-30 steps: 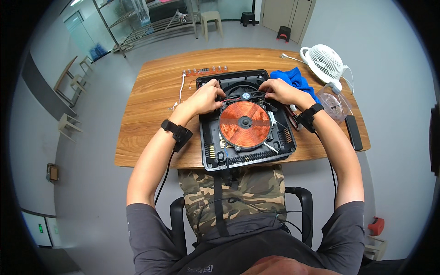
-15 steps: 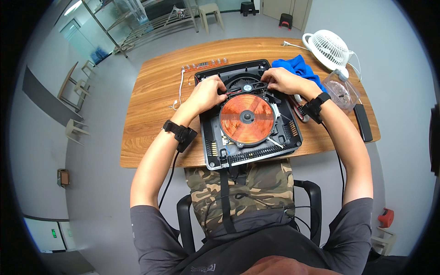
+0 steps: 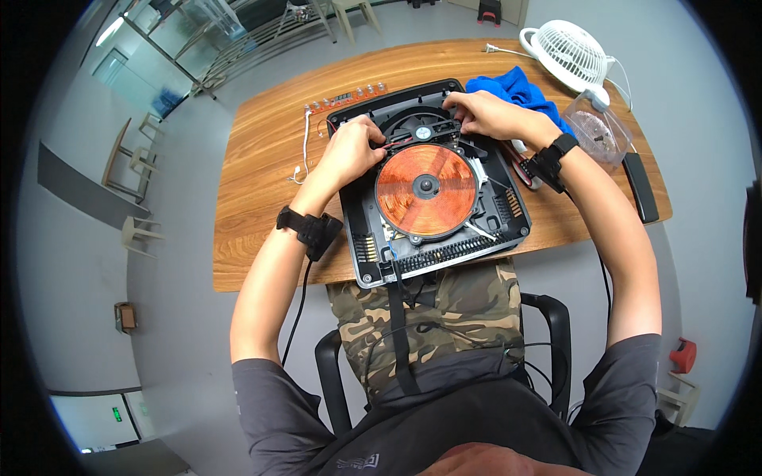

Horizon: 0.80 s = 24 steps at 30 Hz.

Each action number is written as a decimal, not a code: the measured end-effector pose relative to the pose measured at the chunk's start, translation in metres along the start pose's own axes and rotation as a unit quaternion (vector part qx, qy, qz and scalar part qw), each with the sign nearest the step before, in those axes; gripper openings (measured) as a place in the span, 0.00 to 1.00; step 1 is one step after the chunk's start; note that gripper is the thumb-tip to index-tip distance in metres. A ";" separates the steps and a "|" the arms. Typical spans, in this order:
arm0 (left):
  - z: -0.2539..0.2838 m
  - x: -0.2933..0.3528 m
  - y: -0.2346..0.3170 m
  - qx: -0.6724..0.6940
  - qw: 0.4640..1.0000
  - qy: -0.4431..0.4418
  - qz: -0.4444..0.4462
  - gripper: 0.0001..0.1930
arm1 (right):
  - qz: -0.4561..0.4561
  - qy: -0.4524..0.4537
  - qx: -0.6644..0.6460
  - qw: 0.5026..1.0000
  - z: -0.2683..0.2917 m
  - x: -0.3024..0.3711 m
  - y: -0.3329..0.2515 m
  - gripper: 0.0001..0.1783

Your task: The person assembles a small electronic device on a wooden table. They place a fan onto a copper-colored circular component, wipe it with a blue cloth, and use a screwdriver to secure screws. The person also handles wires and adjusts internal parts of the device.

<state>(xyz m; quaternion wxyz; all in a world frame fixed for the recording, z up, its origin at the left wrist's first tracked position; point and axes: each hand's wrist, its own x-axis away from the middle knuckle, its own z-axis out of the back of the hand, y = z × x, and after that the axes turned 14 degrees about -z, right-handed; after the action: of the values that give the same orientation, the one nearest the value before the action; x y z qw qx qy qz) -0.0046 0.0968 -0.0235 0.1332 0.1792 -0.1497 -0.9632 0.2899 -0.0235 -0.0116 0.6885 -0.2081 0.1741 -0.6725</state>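
Observation:
An opened induction cooker housing (image 3: 363, 246), black and shallow, lies on the table in front of me. In its middle sits a round copper coil (image 3: 405, 202) with a dark hub. Just beyond the coil is a black cooling fan (image 3: 423, 133) with a pale round label at its centre. My left hand (image 3: 355, 152) has its fingers closed at the fan's left side, beside thin red wires. Opposite it, my right hand (image 3: 494, 117) pinches the fan's right side, index finger bent over the far edge. The fingertips partly hide the fan's frame.
Left of the housing lies a small circuit board (image 3: 341, 99) with a white cable. Right are a blue cloth (image 3: 516, 91), a white fan (image 3: 567, 51), a clear plastic box (image 3: 597, 135) holding small parts and a black bar-shaped object (image 3: 640, 187). The wooden table (image 3: 262, 182) has a curved far edge.
My view has shifted, so the table sits higher in the picture. Both hands stay at the fan's sides; my right index finger reaches slightly farther over the far edge.

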 end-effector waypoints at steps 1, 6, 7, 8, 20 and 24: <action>0.002 -0.001 -0.001 0.004 1.000 -0.003 0.000 0.13 | -0.015 -0.013 0.004 1.000 0.002 0.000 -0.001 0.29; 0.009 -0.001 -0.001 0.025 0.999 -0.032 -0.013 0.15 | 0.024 -0.022 0.053 0.998 0.002 0.000 -0.004 0.31; 0.009 0.000 0.000 0.022 0.999 -0.034 -0.018 0.15 | 0.054 -0.020 0.084 0.995 0.003 0.000 -0.004 0.31; 0.010 0.000 0.001 0.020 0.999 -0.036 -0.022 0.16 | 0.084 -0.018 0.115 0.990 0.005 0.000 -0.004 0.30; 0.033 0.035 0.030 0.057 0.998 -0.013 -0.025 0.17 | 0.063 -0.029 0.144 0.987 0.006 0.002 -0.013 0.30; 0.027 0.048 0.010 0.012 0.995 0.007 -0.098 0.09 | 0.049 -0.039 0.146 0.987 0.006 -0.001 -0.018 0.29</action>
<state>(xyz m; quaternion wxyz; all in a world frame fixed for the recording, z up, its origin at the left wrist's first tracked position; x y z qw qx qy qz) -0.0558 0.0793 -0.0109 0.0373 0.2011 -0.1416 -0.9686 0.2776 -0.0222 0.0031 0.7499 -0.1225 0.0568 -0.6477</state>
